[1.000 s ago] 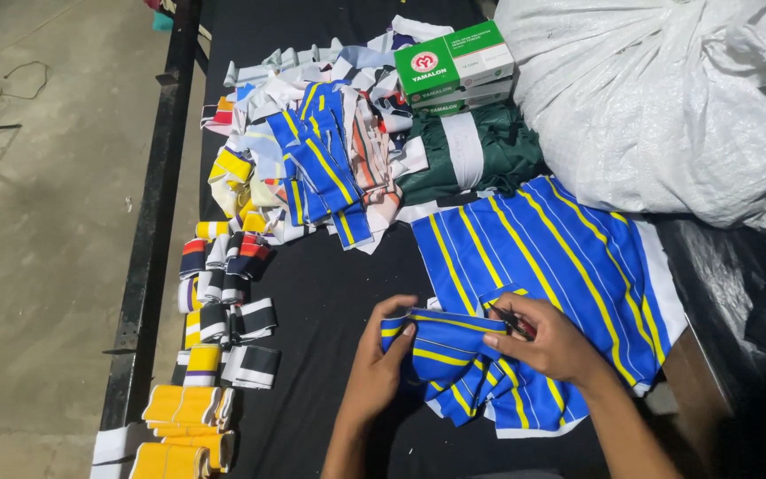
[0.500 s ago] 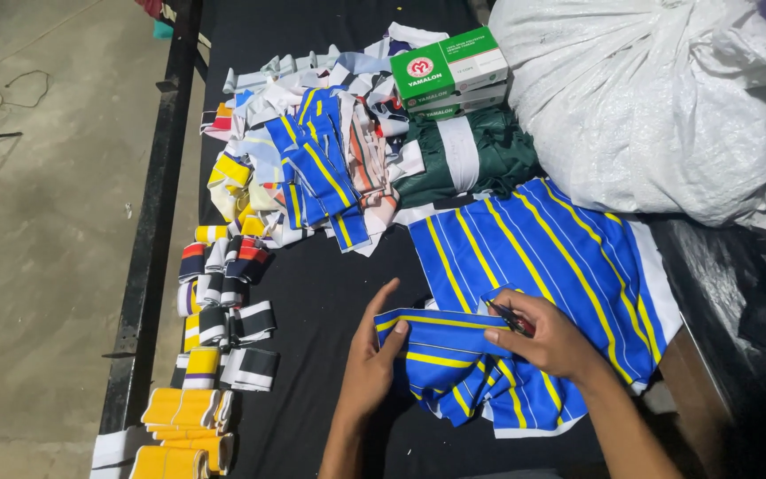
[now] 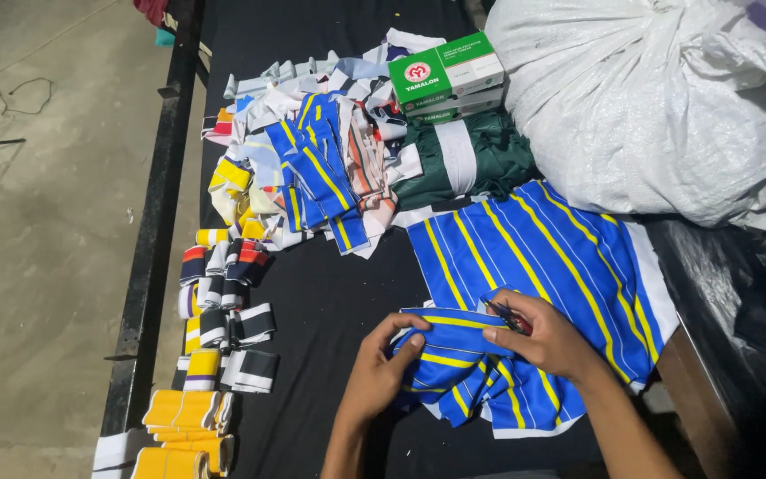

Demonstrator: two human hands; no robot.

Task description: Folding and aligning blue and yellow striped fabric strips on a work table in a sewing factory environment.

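Note:
A narrow blue strip with a yellow stripe [image 3: 454,324] is held between both hands over a black table [image 3: 330,302]. My left hand [image 3: 381,368] grips the strip's left end. My right hand [image 3: 538,335] pinches the right end and also holds a small dark tool with a red part [image 3: 509,318]. Under the hands lies a stack of blue fabric pieces with yellow and white stripes [image 3: 534,266].
A heap of mixed striped fabric strips [image 3: 312,177] lies at the back. Folded ribbed bands [image 3: 223,302] in yellow, black, white and red line the left edge. Green boxes [image 3: 445,75], green cloth [image 3: 463,164] and a big white sack [image 3: 658,98] sit behind.
The left hand has slid a little along the strip's left end and curled around it. The right hand stays in place with the tool.

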